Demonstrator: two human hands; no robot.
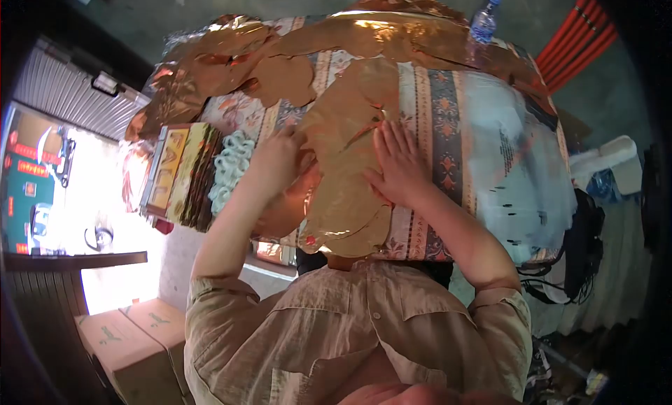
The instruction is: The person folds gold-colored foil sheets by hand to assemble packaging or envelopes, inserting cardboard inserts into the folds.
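Observation:
A flat, copper-coloured foil balloon [350,125] lies across the patterned tablecloth in front of me, its lower end near the table's front edge. My left hand [280,160] is at its left edge, fingers curled and closed on the foil; the fingertips are partly hidden. My right hand [402,164] rests palm down on the right side of the foil, fingers stretched out. A reddish slit-like mark [362,133] shows on the foil between both hands. Under my left forearm, another copper foil piece [283,212] hangs toward the front edge.
More copper foil balloons [189,83] spread along the table's far side. A water bottle [484,20] stands at the far right. Clear plastic bags [500,160] cover the right side. White coiled ribbon [231,168] and a stack of printed packets [187,174] sit left. Cardboard boxes [129,338] stand lower left.

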